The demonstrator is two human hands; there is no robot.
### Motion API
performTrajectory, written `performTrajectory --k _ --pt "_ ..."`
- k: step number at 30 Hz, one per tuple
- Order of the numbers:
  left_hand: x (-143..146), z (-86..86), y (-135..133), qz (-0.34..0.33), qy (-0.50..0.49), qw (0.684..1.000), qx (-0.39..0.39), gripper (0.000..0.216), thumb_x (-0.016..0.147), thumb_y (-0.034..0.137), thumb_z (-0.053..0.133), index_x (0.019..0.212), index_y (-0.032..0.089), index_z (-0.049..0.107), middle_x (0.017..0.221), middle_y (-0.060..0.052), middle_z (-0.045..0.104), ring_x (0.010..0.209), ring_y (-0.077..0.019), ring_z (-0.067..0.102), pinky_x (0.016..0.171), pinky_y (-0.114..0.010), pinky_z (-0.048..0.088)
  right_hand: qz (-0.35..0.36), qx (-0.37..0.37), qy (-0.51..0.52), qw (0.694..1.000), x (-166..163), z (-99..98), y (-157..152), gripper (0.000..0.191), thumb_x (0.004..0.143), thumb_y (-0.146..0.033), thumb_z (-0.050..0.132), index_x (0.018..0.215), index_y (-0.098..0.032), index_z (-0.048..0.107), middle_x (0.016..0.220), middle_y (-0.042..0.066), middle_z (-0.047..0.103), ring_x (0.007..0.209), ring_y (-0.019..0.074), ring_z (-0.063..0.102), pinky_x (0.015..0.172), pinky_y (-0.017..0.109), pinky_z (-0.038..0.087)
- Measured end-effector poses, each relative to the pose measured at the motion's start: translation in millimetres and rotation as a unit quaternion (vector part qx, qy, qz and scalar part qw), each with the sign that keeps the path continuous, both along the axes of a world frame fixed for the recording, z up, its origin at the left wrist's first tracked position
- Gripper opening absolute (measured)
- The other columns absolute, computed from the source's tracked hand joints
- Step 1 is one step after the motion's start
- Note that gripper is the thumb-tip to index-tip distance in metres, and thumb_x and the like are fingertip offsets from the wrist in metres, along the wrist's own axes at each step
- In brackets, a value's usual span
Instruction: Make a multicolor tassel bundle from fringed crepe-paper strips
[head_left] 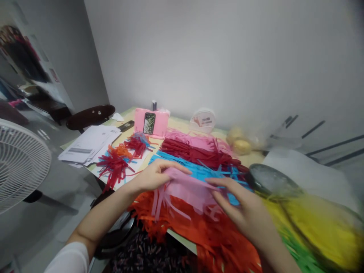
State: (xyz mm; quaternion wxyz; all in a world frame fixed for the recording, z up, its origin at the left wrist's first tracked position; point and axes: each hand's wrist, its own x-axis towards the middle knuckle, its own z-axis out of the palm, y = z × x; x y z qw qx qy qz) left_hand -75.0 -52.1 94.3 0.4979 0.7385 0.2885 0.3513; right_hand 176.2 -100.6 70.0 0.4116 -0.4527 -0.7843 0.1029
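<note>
A sheet of pink fringed tissue paper (187, 187) is stretched between my two hands, its cut strips hanging down at both sides. My left hand (159, 173) pinches its left end between thumb and fingers. On the other end, my right hand (239, 199) closes thumb and forefinger. Below lies orange fringed paper (182, 220), which hangs over the table's front edge. Just beyond my hands are blue fringed paper (184, 163), dark red fringed paper (196, 153) and more pink fringe (199, 140).
Two multicoloured tassel bunches (115, 167) lie at left near stacked papers (89, 144). A phone (149, 123) leans on a pink case (162, 123). Yellow paper (318, 220) and a dark-rimmed round container (274, 180) are at right. A white fan (22, 163) stands far left.
</note>
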Motion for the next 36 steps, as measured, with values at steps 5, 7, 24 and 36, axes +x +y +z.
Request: performTrajectory --k 5,7,24,36 --pt "-1.9 0.6 0.7 -0.024 0.055 0.998 -0.017 0.038 0.080 0.022 0.062 0.118 0.018 0.069 0.122 -0.009 0.070 0.112 -0.0232 0.064 0.097 -0.032 0.047 -0.026 -0.054 0.089 0.994 5.2 6.5 -2.7 0.018 0.087 -0.037 0.060 0.083 -0.023 0.071 0.089 0.005 0.075 0.081 0.0202 0.070 0.073 0.029 0.056" --pt "-0.4 1.1 0.4 -0.027 0.062 0.998 -0.009 0.040 0.078 0.025 0.067 0.118 0.018 0.069 0.122 -0.008 0.069 0.111 -0.0226 0.062 0.096 -0.030 0.046 -0.046 -0.099 0.095 0.989 4.7 6.6 -3.6 0.021 0.086 -0.041 0.062 0.083 -0.023 0.071 0.082 0.005 0.074 0.073 0.0193 0.068 0.063 0.026 0.054" --pt "13.1 -18.7 -4.5 0.051 0.025 0.990 -0.126 0.027 0.082 0.035 0.059 0.085 0.011 0.074 0.071 -0.001 0.063 0.064 -0.0119 0.054 0.058 -0.020 0.039 -0.043 -0.237 0.172 0.955 7.8 -1.4 -9.1 0.032 0.077 -0.052 0.070 0.076 -0.020 0.071 0.062 0.000 0.062 0.053 0.0139 0.054 0.047 0.022 0.045" --pt "3.5 -13.1 -4.3 -0.039 -0.048 0.993 -0.097 0.020 0.077 0.022 0.063 0.085 0.017 0.080 0.093 -0.008 0.076 0.092 -0.0208 0.067 0.088 -0.029 0.050 0.007 -0.146 0.284 0.948 18.1 -14.8 -23.1 0.028 0.077 -0.055 0.073 0.071 -0.028 0.080 0.082 0.008 0.072 0.077 0.0214 0.068 0.065 0.028 0.054"
